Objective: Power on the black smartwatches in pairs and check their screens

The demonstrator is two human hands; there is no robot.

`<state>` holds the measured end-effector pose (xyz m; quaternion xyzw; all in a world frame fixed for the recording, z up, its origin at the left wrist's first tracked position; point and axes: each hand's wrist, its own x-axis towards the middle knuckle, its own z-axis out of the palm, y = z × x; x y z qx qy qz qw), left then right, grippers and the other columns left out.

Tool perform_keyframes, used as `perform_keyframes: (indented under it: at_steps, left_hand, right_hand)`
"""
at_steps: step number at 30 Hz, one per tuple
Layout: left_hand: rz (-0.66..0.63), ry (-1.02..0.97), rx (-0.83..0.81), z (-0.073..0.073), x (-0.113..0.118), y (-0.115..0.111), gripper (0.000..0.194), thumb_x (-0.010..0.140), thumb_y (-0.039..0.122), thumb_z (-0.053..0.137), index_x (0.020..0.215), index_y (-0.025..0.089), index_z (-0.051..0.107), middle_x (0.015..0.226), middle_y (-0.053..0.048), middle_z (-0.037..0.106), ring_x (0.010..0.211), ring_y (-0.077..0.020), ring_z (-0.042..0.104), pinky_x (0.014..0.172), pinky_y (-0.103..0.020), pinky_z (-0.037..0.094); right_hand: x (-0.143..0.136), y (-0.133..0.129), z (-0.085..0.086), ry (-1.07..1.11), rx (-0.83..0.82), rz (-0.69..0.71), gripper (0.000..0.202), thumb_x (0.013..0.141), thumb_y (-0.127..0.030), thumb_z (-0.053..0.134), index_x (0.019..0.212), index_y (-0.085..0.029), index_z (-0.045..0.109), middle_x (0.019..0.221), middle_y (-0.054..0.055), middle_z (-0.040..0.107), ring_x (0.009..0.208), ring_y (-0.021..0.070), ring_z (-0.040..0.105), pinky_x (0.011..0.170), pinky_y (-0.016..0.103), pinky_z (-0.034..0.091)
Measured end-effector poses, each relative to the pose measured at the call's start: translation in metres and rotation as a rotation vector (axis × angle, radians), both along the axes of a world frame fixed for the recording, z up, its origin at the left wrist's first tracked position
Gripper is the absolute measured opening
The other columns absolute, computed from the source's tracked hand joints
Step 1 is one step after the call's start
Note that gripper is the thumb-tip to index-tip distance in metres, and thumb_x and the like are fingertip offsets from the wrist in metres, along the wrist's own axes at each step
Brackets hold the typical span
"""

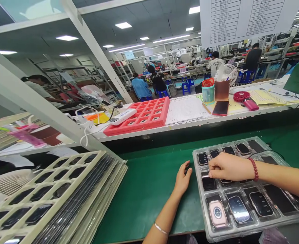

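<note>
A clear plastic tray (205, 223) lies on the green mat at the right, with smartwatches in its compartments. My right hand (228, 166) reaches over it from the right, fingers curled and pinched at the top edge of a dark-screened smartwatch (208, 183) in the left column. The fingers partly cover the neighbouring watches. In the near left compartment a pink smartwatch (218, 212) lies back side up; beside it a smartwatch (238, 209) shows its glossy screen. My left hand (183, 178) rests on the mat just left of the tray, thumb and fingers apart, holding nothing visible.
At the left stands a tall stack of trays (88, 196) with dark watch screens on top. A shelf edge (185, 126) runs across the back, bearing a red foam tray (136, 127), papers (185, 112), a phone (221, 108) and a small fan (241, 96). People sit at benches beyond.
</note>
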<state>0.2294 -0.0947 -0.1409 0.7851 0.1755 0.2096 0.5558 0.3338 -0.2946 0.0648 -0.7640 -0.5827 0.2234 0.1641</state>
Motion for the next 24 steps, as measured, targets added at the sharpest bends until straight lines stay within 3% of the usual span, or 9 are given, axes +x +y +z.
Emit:
perform_keyframes:
  at_steps: [18, 24]
  left_hand:
    - [-0.020, 0.031, -0.011, 0.0078, -0.0015, -0.0045, 0.036, 0.083, 0.031, 0.050, 0.118, 0.021, 0.053, 0.128, -0.009, 0.052, 0.118, -0.0220, 0.048, 0.097, -0.037, 0.040]
    - [-0.029, 0.040, 0.008, 0.0039, -0.0014, -0.0024, 0.037, 0.085, 0.030, 0.048, 0.120, 0.019, 0.051, 0.127, -0.010, 0.052, 0.118, -0.0210, 0.048, 0.098, -0.037, 0.039]
  right_hand:
    - [0.0004, -0.0010, 0.0055, 0.066, -0.019, 0.058, 0.021, 0.082, -0.028, 0.049, 0.067, -0.017, 0.059, 0.052, -0.003, 0.054, 0.047, 0.0102, 0.047, 0.048, 0.019, 0.033]
    - [0.0009, -0.0014, 0.0042, 0.076, -0.016, 0.068, 0.020, 0.081, -0.028, 0.049, 0.066, -0.017, 0.057, 0.051, -0.004, 0.052, 0.046, 0.0094, 0.045, 0.046, 0.018, 0.032]
